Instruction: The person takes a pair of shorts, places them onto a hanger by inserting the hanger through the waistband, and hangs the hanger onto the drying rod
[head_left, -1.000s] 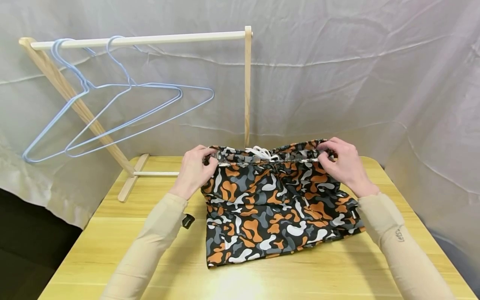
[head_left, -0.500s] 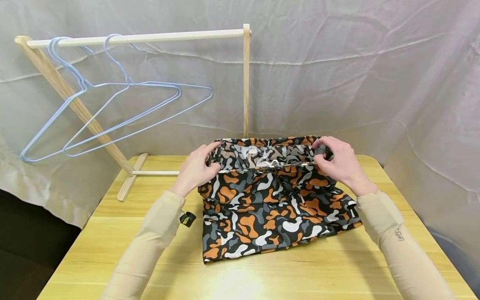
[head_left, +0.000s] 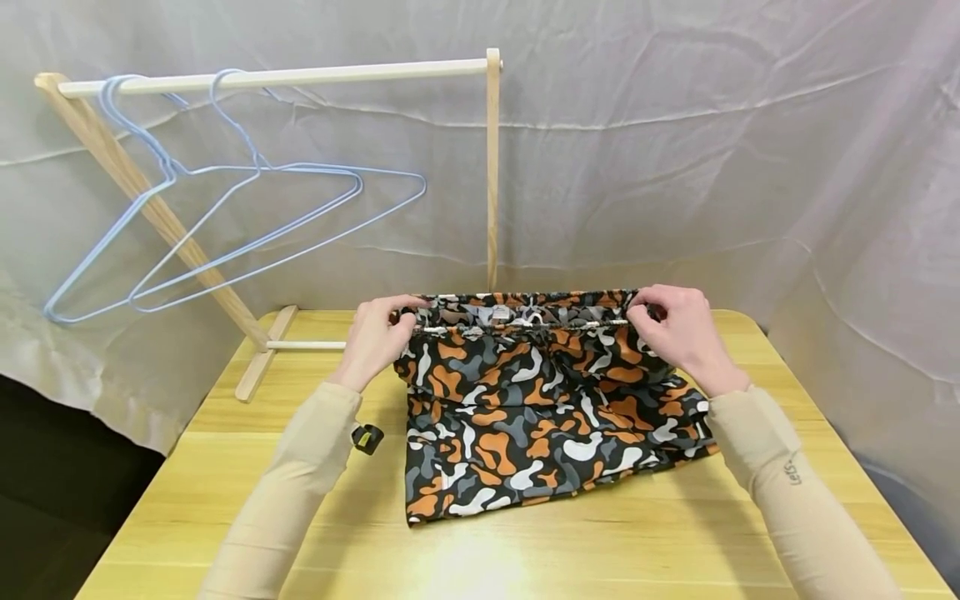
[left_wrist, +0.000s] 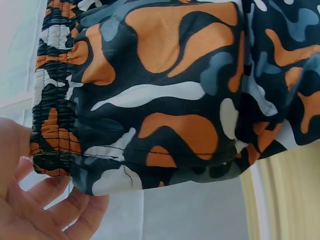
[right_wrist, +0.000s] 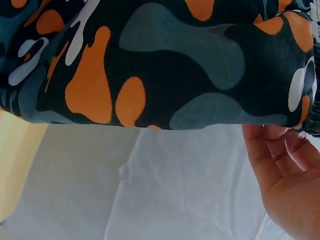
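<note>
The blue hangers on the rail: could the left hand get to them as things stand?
Probably yes. Nothing stands between the left hand and the blue hangers, but it is pinching the shorts waistband and would have to let go.

At upper left, two blue wire hangers hang from a wooden rack, which stands on the yellow table; white sheeting fills the background.

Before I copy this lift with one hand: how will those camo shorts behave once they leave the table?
Probably floppy: the camo shorts sag between the left hand and right hand, which pinch the waistband ends. Likely light, since fingertip pinches hold them. The gathered waistband may stretch, so one-handed they would probably bunch up and hang.
</note>
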